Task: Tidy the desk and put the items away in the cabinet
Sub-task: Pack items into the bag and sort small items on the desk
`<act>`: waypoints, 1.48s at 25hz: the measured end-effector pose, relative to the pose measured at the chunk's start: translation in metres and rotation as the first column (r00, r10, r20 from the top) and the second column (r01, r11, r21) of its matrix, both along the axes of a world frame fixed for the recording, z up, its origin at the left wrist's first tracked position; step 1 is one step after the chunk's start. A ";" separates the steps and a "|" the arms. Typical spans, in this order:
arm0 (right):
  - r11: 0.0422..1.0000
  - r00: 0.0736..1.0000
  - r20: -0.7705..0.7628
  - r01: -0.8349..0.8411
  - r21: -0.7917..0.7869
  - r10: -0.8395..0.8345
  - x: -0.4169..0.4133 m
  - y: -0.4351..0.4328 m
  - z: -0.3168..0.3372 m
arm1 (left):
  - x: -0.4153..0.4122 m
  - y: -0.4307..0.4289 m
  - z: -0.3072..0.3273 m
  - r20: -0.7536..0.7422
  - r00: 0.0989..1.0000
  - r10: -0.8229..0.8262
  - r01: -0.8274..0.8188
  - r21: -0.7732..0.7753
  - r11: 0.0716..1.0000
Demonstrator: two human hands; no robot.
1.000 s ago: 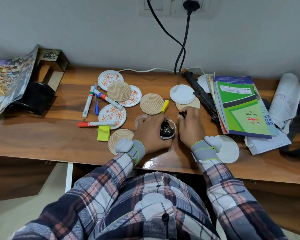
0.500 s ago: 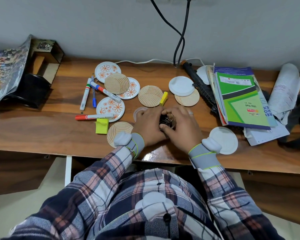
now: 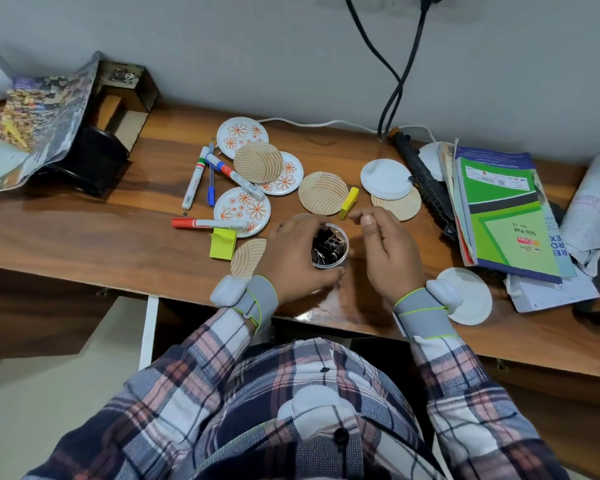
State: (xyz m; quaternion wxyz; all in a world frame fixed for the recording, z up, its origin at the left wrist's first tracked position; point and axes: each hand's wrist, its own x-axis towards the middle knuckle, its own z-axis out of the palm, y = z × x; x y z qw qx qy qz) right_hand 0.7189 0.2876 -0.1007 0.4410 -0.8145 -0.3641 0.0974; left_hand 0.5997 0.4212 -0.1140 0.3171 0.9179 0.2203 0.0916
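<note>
head view. the left hand (image 3: 297, 258) is closed round a small clear container (image 3: 330, 264), with the fingers curled over its far side and the thumb laid along its near side. the container is filled with black binder clips (image 3: 328, 244) and is set on the wooden desk (image 3: 118, 233) near its front edge. the right hand (image 3: 390, 252) is held just beside the container, on the thumb side of the left hand, apart from it. its fingers are loosely curled, with the thumb raised towards the forefinger, and nothing is seen held in it.

a yellow block (image 3: 349, 201) is located just beyond the fingertips of the right hand, against a striped round coaster (image 3: 323, 192). a yellow sticky note (image 3: 223, 243) and a red marker (image 3: 208, 223) are located outboard of the left hand, and the marker is laid across a flowered coaster (image 3: 242, 210). a white lid (image 3: 469, 295) is found beside the right wrist. a green slip pad (image 3: 503, 216) is stacked on other books outboard of the right hand.
</note>
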 end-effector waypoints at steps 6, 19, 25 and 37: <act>0.857 0.951 0.088 -0.224 -0.463 0.296 -0.022 0.034 -0.023 | -0.040 0.035 0.005 -0.067 0.978 0.196 -0.195 0.023 0.981; 0.904 0.986 0.152 0.121 -0.409 -0.063 -0.015 -0.041 -0.044 | 0.007 -0.001 -0.009 -0.032 0.999 -0.035 0.031 -0.096 0.995; 0.913 0.976 0.125 0.212 -0.348 -0.179 -0.008 -0.053 -0.021 | 0.032 -0.006 -0.013 -0.074 0.991 -0.110 0.108 -0.031 0.994; 0.954 0.997 0.066 -0.020 -0.301 0.042 -0.016 0.002 -0.002 | 0.028 0.002 -0.019 0.034 0.998 -0.058 0.063 -0.159 0.985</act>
